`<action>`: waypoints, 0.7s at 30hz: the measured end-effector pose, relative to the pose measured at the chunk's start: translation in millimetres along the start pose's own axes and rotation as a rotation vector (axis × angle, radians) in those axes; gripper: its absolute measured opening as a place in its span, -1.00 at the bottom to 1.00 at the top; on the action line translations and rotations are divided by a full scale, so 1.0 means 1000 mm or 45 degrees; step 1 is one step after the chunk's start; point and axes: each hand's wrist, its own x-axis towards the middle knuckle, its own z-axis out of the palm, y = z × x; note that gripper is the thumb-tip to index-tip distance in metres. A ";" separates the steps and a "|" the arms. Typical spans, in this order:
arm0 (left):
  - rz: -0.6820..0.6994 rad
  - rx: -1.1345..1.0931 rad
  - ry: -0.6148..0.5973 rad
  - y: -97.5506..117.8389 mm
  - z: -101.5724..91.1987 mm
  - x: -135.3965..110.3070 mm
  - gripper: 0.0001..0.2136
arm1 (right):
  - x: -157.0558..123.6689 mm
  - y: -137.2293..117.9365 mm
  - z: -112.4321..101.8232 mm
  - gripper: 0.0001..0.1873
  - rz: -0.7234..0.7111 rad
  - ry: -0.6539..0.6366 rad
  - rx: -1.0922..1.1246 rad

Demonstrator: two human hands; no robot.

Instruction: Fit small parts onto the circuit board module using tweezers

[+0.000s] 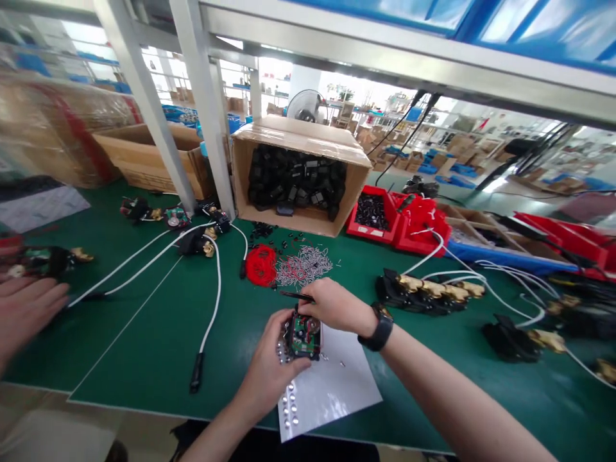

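Note:
My left hand (269,359) is wrapped round a black housing with a green circuit board (304,335) showing in its open side. Some round component sits at the board's upper right. My right hand (332,307) is closed just above the housing's top edge, with a slim black pointed tool (294,295) sticking out of it to the left. Its fingertips reach the housing; whether they also pinch a small part there is hidden. Below lies a white sheet (337,391) with rows of small shiny round pieces (290,405) along its left side.
Behind the hands are a pile of small metal pins (308,266) and a red wire coil (260,264). A carton (301,226) of black parts stands farther back, beside red bins (373,234). Brass-fitted black units (433,292) lie right. Another person's hand (29,314) is at left.

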 end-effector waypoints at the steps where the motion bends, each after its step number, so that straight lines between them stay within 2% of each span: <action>1: 0.001 -0.001 0.007 0.000 0.000 0.000 -0.41 | 0.001 0.000 0.000 -0.92 0.010 -0.005 -0.012; 5: -0.005 0.000 -0.012 -0.004 0.000 0.000 -0.40 | 0.007 0.003 -0.001 -0.94 0.029 -0.071 -0.042; 9: -0.030 0.004 -0.066 -0.002 -0.002 0.001 -0.26 | 0.015 0.007 -0.008 -0.81 0.055 -0.171 -0.076; 12: 0.022 0.203 -0.134 0.007 -0.003 0.003 -0.38 | 0.018 0.007 -0.013 -0.74 0.076 -0.227 -0.093; 15: 0.104 0.367 -0.160 0.012 -0.004 0.005 -0.49 | 0.015 0.009 -0.016 -0.82 0.044 -0.287 -0.031; 18: 0.150 0.383 -0.161 0.009 -0.005 0.006 -0.51 | 0.006 0.018 -0.016 -0.92 0.059 -0.354 0.123; 21: 0.163 0.418 -0.184 0.002 -0.007 0.006 -0.56 | -0.008 0.032 -0.008 -0.96 0.149 -0.443 0.342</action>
